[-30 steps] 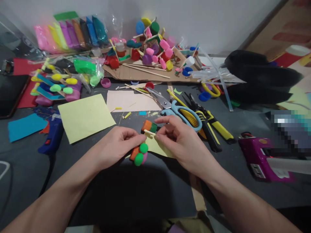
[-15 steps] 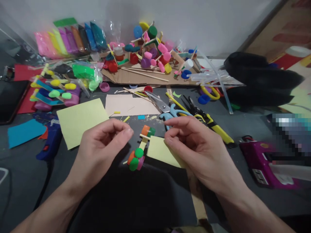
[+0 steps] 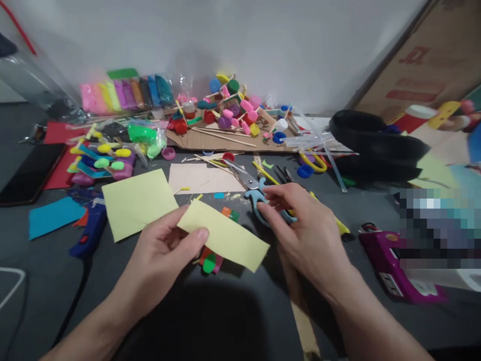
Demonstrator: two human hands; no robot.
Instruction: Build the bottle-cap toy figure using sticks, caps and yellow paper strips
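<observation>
The fingers of the left hand pinch the near end of a yellow paper strip, whose free end slants down toward the right hand, its fingers loosely parted over the handles of the scissors, contact unclear. Just past the left fingertips, the strip partly covers a small toy. The paper looks light, bendy and easily creased, best held gently by an end.

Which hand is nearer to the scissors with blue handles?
Right. The right hand partly hides the scissors; the left hand is farther away, to their lower left.
</observation>
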